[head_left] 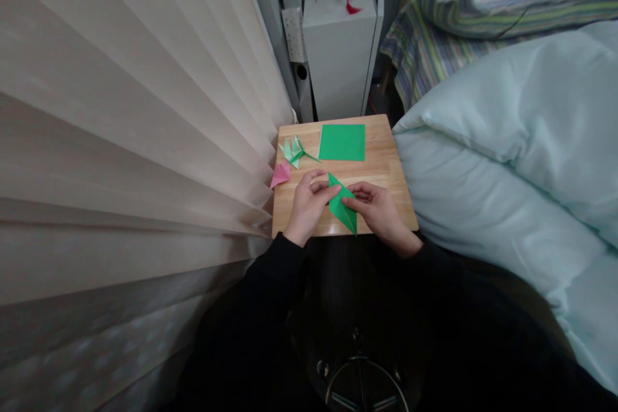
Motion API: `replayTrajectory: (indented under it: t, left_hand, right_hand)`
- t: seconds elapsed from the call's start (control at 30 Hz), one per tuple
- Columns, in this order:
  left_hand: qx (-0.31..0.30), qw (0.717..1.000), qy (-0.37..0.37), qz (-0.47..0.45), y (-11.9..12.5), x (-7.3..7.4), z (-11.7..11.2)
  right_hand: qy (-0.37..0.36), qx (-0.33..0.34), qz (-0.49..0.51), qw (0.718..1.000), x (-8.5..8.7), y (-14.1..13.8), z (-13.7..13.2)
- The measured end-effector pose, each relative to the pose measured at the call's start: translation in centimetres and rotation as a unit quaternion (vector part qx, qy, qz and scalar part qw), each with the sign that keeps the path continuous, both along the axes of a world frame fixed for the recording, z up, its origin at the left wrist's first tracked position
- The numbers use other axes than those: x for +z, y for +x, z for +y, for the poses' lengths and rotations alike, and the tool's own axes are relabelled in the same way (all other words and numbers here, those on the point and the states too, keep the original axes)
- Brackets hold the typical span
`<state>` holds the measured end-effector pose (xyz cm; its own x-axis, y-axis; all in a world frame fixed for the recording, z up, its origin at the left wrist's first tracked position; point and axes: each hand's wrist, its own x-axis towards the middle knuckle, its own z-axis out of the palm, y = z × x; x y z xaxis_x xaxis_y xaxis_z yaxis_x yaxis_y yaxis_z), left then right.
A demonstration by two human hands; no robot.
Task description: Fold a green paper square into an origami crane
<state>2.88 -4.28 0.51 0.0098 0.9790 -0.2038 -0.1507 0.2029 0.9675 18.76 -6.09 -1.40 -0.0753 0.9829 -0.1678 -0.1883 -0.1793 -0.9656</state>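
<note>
so there's a long, green, diamond-shaped piece of folded paper (342, 211) pinched between both hands over the near part of the small, light-brown wooden worktop (382, 136); can't tell if it's touching the wood. The left hand (310, 201) has its thumb on the paper's upper part, fingers nearly closed together with the paper caught between; the right hand (378, 207) has the same kind of narrow pinch from the other side, thumb around the middle.

I'd guess it handles feather-light, stiffer along the folds, floppy at single layers and easy to crease or tear at the points; I'd hold it by the thick middle or folded edges, lightly, and leave the tips alone. Past the hands lie a flat, green paper square (342, 142), a spiky, pale-and-dark-green paper figure (292, 152) and a small, pink folded paper piece (280, 174).
</note>
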Motion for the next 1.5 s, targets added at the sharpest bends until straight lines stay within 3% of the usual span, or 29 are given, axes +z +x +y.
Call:
replayTrajectory:
  t: [0.1,0.53,0.9,1.13,1.37,1.5]
  left_hand:
    - [-0.054,0.998,0.000,0.013,0.0,0.0,-0.1]
    - [-0.052,0.999,-0.011,-0.008,0.0,0.4,-0.2]
    - [0.003,0.999,0.006,-0.033,0.4,0.5,-0.3]
    - [0.030,0.996,0.062,0.056,0.1,-0.3,0.0]
    - [-0.072,0.989,0.071,0.106,0.0,0.3,-0.2]
    - [-0.059,0.994,0.061,0.071,0.0,-0.2,-0.2]
  right_hand:
    - [0.005,-0.002,-0.006,1.000,0.0,-0.1,0.0]
    - [0.023,0.040,-0.043,0.998,0.4,0.0,-0.2]
    - [0.047,0.020,-0.078,0.996,0.5,-0.3,-0.4]
    - [0.034,0.042,-0.074,0.996,0.7,-0.3,-0.4]
    - [0.044,0.015,-0.077,0.996,0.7,-0.3,-0.3]
    - [0.018,0.005,-0.070,0.997,0.5,-0.2,0.0]
